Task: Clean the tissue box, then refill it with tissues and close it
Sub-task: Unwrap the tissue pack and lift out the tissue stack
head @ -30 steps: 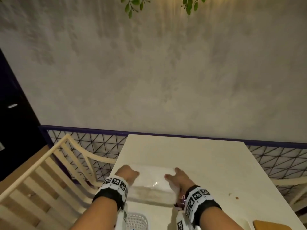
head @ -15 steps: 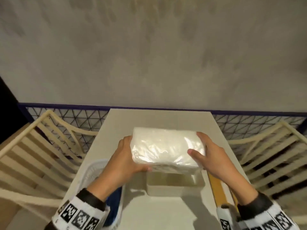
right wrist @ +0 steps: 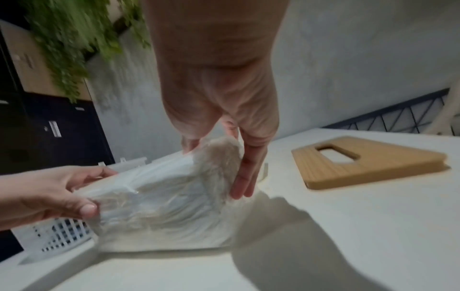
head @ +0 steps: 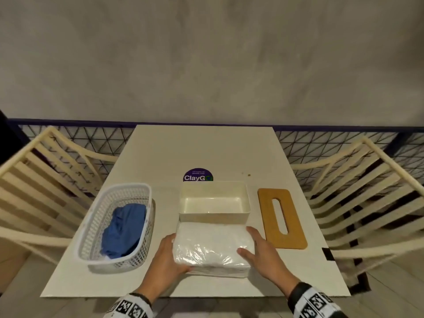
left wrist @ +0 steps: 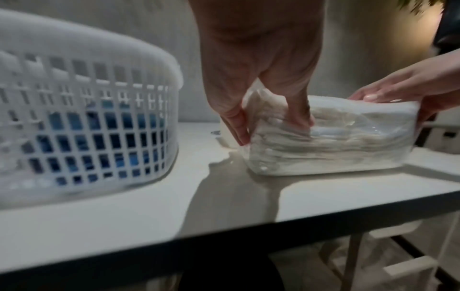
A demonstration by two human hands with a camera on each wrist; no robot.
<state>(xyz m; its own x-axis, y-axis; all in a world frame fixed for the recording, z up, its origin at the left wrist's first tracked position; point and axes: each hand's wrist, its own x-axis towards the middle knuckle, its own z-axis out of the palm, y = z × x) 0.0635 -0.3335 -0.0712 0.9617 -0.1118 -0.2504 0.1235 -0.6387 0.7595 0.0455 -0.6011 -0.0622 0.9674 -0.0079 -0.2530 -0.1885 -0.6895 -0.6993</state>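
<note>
your left hand (head: pixel 168 255) and right hand (head: pixel 263 253) clasp opposite ends of the plastic-wrapped tissue pack (head: pixel 212 247), set on the table (head: pixel 206 148) just before the open tissue box (head: pixel 213 204).

Each forearm wears a broad white wrist band (head: pixel 130 309) printed with square black-and-white coded markers, the one on the right forearm (head: pixel 315 301) showing the same pattern. A black cuff edges each band on the side toward the hand, and a thin dark cord lies across the left cuff. Both hands are bare, without gloves or rings, the nails short and plain.
</note>
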